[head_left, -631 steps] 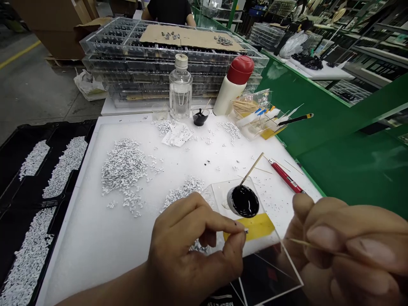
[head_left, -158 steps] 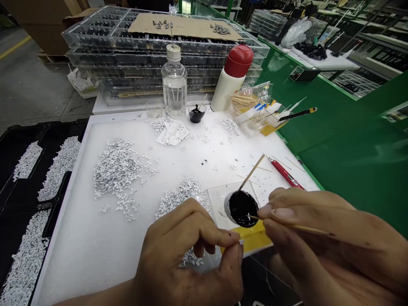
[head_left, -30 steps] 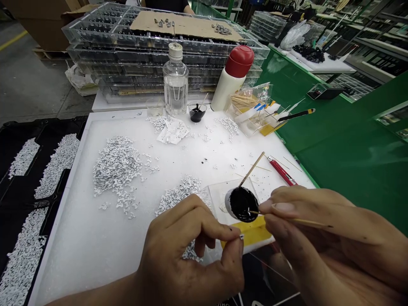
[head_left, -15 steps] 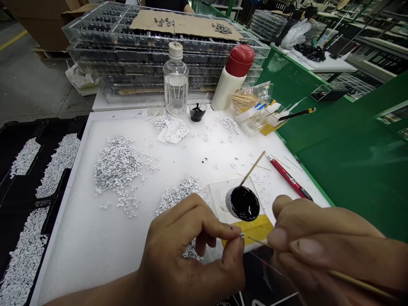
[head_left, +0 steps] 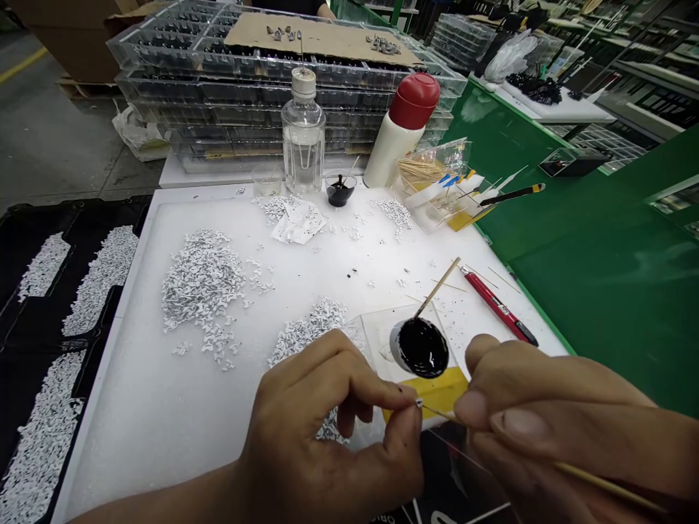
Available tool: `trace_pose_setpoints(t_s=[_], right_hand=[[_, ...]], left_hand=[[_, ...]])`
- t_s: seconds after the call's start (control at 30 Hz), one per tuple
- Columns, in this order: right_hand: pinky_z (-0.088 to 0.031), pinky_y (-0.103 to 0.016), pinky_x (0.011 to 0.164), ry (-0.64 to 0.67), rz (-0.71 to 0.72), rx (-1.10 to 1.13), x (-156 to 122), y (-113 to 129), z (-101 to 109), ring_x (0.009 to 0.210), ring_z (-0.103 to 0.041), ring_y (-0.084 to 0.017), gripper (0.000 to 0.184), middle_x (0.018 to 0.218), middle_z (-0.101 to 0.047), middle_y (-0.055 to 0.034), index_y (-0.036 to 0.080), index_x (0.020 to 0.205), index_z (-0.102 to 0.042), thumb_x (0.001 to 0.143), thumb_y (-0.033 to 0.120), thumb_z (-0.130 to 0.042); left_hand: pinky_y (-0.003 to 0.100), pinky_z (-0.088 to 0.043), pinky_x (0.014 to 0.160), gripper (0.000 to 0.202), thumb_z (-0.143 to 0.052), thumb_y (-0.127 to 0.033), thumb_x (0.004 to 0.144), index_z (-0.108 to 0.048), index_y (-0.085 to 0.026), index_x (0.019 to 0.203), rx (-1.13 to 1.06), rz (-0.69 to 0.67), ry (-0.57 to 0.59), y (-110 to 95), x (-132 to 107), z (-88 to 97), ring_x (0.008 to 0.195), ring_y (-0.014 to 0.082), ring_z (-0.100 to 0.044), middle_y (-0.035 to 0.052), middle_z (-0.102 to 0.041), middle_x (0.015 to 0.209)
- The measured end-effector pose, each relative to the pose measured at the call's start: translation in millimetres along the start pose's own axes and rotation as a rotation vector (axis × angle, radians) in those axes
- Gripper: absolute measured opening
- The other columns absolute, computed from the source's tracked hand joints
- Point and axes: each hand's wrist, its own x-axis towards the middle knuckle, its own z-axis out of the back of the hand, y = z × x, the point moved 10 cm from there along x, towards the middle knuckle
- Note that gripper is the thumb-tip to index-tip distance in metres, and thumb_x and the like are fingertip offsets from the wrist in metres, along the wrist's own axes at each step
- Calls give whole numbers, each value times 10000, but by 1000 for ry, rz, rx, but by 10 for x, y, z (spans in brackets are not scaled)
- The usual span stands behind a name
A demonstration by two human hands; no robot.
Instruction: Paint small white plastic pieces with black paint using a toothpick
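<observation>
The left hand keeps a narrow grip, pinching a tiny white part; the right hand holds a toothpick slanting up-left, its tip just beside the part, below a black-filled cup.

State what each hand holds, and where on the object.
The left hand pinches a tiny white piece by one end between thumb and forefinger; the right hand grips a thin wooden stick along its shaft, between thumb and fingers.

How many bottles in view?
2. A clear bottle of clear liquid and, to its right, a white bottle with a red cap, both just beyond the far edge of the white board, before the stacked clear trays. Others could be hidden behind those.
</observation>
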Motion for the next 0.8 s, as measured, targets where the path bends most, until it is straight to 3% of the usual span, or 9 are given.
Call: trace_pose_setpoints(t_s=[0.13,0.23,0.47,0.63,0.8], right_hand=[[-692,-245,801,43,2,16,-38,-3,-51,898,-764,-130,790,1264,-753,22,358,1229,-736,682,-200,-618],[-692,-258,849,49,-5,5,-53,4,-59,920,-767,-135,809,1266,-751,25,359,1233,-732,673,-214,-620],[-674,-208,798,-19,-35,27,-40,-9,-71,905,-751,-100,619,1225,-754,38,379,1213,-734,800,-81,-772],[-644,-242,995,-51,-1,-40,-63,15,-36,889,-738,-89,561,1201,-758,58,385,1226,-731,830,-3,-813],[-648,-239,975,-33,-14,-70,-55,24,14,869,-745,-92,561,1198,-762,67,400,1235,-729,840,8,-807]], left_hand=[[184,-462,465,177,-692,-8,787,-638,-176,766,8,-23,5,-33,4,10,522,74,-544,-48,-595,608],[182,-465,469,172,-689,-8,790,-641,-173,773,15,-16,7,-34,28,5,533,75,-553,-42,-604,623],[166,-466,483,170,-699,-2,779,-645,-162,761,13,-15,8,-25,37,13,538,63,-555,-50,-607,625],[157,-462,483,161,-697,3,772,-659,-153,758,11,-23,0,-45,35,21,535,57,-552,-50,-607,620],[159,-461,483,163,-690,-1,775,-653,-159,760,4,-22,0,-29,26,12,538,59,-552,-51,-611,627]])
